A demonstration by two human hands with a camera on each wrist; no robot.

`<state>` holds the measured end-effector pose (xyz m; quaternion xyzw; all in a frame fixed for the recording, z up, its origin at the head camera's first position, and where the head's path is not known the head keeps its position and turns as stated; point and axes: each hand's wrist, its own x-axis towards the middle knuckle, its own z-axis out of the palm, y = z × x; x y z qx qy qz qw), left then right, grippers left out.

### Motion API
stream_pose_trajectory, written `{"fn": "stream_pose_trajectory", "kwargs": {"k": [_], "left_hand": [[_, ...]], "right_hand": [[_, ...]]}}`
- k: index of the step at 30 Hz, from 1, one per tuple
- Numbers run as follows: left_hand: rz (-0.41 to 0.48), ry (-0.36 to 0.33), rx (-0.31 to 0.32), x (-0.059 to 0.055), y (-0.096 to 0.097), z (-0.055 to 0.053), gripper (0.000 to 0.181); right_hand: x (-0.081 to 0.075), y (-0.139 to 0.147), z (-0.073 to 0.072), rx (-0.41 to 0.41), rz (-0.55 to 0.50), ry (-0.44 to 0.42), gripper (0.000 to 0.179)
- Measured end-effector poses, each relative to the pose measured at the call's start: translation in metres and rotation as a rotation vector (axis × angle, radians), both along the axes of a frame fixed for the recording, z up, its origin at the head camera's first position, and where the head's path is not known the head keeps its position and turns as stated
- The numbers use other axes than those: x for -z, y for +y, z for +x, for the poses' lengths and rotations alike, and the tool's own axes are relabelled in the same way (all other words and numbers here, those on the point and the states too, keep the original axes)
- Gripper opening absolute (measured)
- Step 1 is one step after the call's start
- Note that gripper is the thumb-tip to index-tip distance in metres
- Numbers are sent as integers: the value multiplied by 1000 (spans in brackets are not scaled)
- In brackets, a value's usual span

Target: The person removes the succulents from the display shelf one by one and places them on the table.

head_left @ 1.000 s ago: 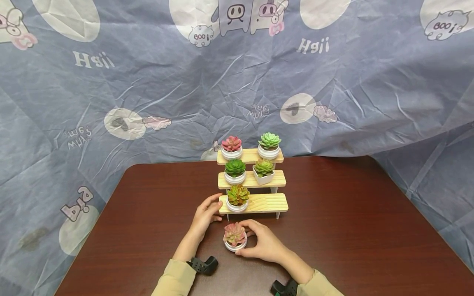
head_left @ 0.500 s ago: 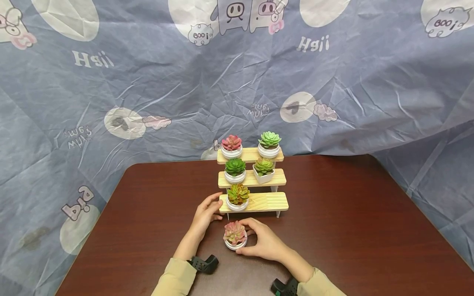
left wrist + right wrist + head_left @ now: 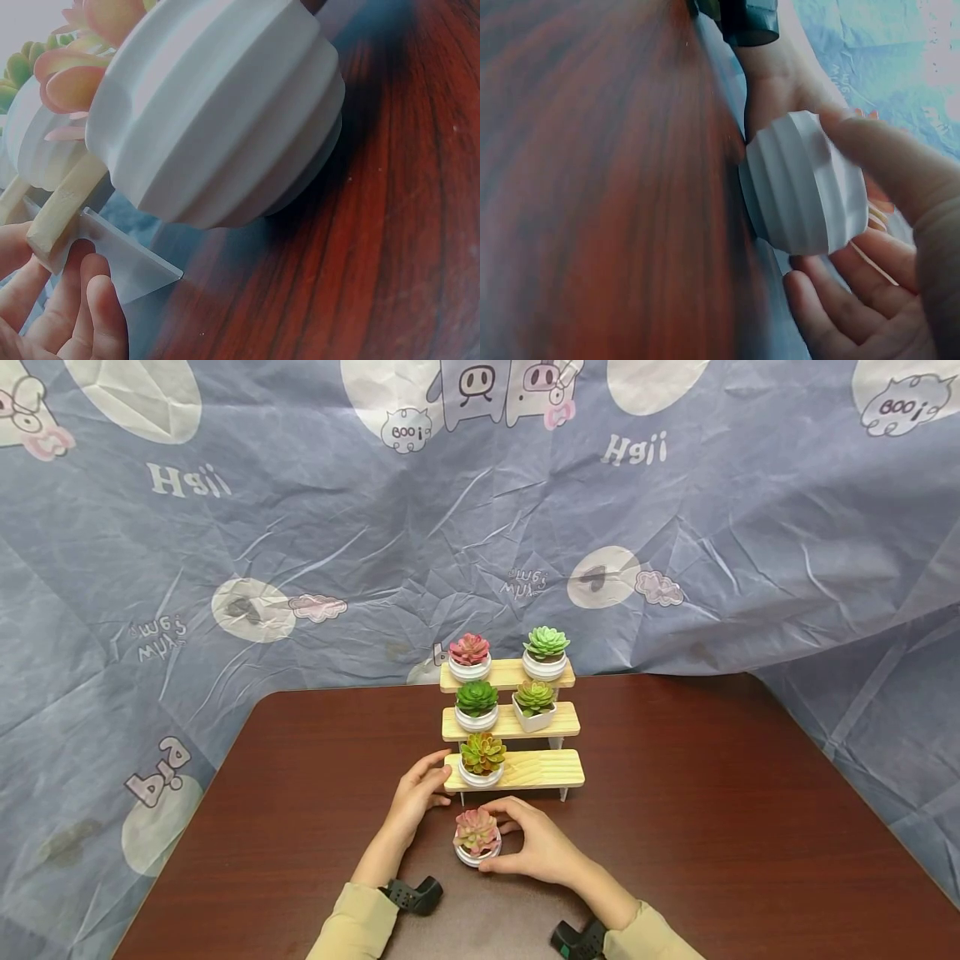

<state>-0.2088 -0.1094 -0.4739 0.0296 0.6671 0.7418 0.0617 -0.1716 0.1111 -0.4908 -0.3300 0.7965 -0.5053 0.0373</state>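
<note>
A pink artificial succulent in a round white ribbed pot [image 3: 477, 833] stands on the table just in front of a three-tier wooden display stand [image 3: 546, 768]. My right hand [image 3: 542, 848] holds this pot from the right, thumb at the near side and fingers at the far side. In the right wrist view the thumb lies against the ribbed pot [image 3: 804, 184]. My left hand [image 3: 412, 800] grips the left end of the stand's lowest shelf. Up close in the left wrist view, the fingers curl under the plank [image 3: 64, 210], beside a clear support [image 3: 127, 259].
On the lowest shelf's left half sits a yellow-green succulent [image 3: 482, 758]. The middle shelf bears a dark green succulent [image 3: 476, 702] and one in a square pot [image 3: 534, 703]. A red succulent [image 3: 468, 653] and a light green one [image 3: 546, 647] top the stand. Behind hangs a printed cloth [image 3: 337, 560].
My right hand has shifted very slightly away from me, its fingers a little farther round the pink succulent's pot, which has barely moved. The left hand stays on the shelf end.
</note>
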Motion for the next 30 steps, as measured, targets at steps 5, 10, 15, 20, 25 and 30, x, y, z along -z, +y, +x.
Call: {"fn": "stream_pose_trajectory", "kwargs": {"k": [5,10,15,20,25,30], "left_hand": [[-1,-5,-3,0,0,0,42],[-8,-3,-3,1,0,0,42],[-6,0,-4,1,0,0,42],[2,-1,-4,1,0,0,41],[1,3,0,1,0,0,42],[-5,3,1,1,0,0,42]], "right_hand": [[-5,1,0,26,-14,31,66],[-8,1,-1,46,-29,58,61],[-9,3,-2,59,-48,88,57],[-12,5,-3,85,-57,94,55],[-19,7,-3,136,-52,80,53],[-34,6,1,171,-72,45,51]]}}
